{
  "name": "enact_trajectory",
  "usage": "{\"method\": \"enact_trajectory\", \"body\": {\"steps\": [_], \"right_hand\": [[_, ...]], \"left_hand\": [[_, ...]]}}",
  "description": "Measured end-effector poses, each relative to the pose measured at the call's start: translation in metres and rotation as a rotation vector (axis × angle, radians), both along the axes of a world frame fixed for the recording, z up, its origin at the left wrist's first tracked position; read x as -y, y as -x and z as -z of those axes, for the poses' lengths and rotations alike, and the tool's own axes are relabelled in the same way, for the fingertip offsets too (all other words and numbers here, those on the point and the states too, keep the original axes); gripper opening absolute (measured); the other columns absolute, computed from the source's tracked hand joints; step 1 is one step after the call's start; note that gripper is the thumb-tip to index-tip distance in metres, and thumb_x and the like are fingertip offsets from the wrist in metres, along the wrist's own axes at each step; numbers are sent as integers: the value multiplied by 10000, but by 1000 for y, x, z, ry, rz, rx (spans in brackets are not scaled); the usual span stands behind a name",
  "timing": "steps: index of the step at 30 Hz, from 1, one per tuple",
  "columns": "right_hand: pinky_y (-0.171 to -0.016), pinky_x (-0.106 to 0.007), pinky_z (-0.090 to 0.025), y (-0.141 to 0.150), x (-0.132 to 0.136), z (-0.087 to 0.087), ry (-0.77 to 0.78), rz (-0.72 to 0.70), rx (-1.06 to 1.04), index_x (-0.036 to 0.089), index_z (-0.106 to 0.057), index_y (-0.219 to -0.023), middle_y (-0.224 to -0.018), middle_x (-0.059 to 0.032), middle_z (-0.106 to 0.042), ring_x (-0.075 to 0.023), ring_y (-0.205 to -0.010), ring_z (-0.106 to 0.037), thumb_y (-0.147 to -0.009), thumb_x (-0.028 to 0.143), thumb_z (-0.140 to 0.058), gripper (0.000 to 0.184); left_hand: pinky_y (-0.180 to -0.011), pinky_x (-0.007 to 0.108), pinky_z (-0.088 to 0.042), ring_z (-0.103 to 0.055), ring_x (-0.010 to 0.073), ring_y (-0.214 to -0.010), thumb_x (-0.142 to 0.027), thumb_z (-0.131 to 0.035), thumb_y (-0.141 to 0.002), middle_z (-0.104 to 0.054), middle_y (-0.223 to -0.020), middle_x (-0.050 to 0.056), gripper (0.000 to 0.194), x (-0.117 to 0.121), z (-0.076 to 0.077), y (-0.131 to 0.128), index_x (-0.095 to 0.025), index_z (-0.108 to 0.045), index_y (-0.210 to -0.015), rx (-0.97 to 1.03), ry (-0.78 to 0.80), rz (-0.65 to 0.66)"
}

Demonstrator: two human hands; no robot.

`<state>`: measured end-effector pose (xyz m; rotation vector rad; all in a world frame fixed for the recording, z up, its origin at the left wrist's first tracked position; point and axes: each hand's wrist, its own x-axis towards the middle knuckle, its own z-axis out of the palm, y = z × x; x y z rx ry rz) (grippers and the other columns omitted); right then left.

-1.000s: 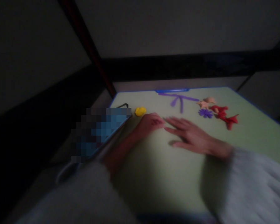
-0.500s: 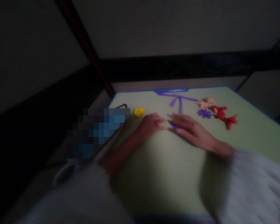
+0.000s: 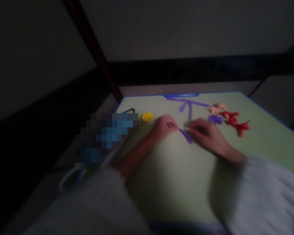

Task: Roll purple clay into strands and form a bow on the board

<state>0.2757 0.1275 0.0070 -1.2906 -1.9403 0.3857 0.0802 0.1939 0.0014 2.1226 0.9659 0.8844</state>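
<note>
Your left hand (image 3: 165, 125) now pinches the purple strip (image 3: 186, 136), seen at your right hand (image 3: 208, 134) half a second ago, so it appears secured between both hands over the counter (image 3: 171, 176). Right fingers: curled alongside (grip indeterminable).

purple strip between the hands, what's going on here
Someone is handling a short purple strip at a pale table. The left hand has its grip at the strip's far end; the right hand is close beside it, too blurred to tell if it touches. Beyond them lie longer purple strips, with a yellow lump to the left and a purple flower shape, peach pieces and red pieces to the right.
</note>
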Motion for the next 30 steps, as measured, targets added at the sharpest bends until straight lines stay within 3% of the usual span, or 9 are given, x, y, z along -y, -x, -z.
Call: {"method": "enact_trajectory", "body": {"steps": [7,12,17,20,23,30], "right_hand": [[-598,-307,-494,1,2,-4,113,28,-102,159,-656,-804,-744,-49,-680,-182,-663,-615,-846,306,-526,201],[-584,-316,-496,0,3,-6,115,-13,-55,155,-663,-789,-729,-60,-676,-189,-644,-612,-859,370,-528,264],[-768,-385,-516,-3,5,-7,-22,-197,93,184,-708,-961,-939,-110,-662,-233,-874,-619,-900,393,-503,299],[-931,-466,-444,-3,8,-9,-84,-296,237,228,-645,-1175,-1187,-124,-594,-276,-1107,-534,-910,430,-481,371],[-994,-518,-375,-2,9,-8,-102,-352,368,281,-544,-1302,-1383,-107,-473,-298,-1237,-438,-915,469,-454,440],[-1019,-537,-349,-1,4,-1,-116,-398,480,267,-579,-1269,-1485,-130,-353,-320,-1321,-367,-898,492,-480,445]], "left_hand": [[-572,197,-437,-563,99,-603,-135,-635,-719,-644,-635,-4,51,11,-11,11,-119,-684,-718,21,113,6],[-582,207,-423,-581,113,-623,-117,-609,-737,-681,-675,18,107,30,-15,21,-125,-716,-727,-138,94,-10],[-590,217,-418,-568,125,-653,-143,-643,-735,-642,-709,9,91,33,-12,24,-147,-730,-761,-217,-11,-31],[-589,221,-421,-565,132,-672,-161,-692,-704,-627,-742,11,116,32,-10,24,-149,-737,-810,-201,-8,-9],[-590,222,-418,-563,132,-669,-146,-682,-713,-613,-721,11,95,33,-10,24,-152,-745,-784,-196,-4,0],[-603,221,-426,-582,134,-683,-126,-672,-731,-620,-707,18,80,31,-8,24,-153,-747,-729,-162,-12,-10]]}}
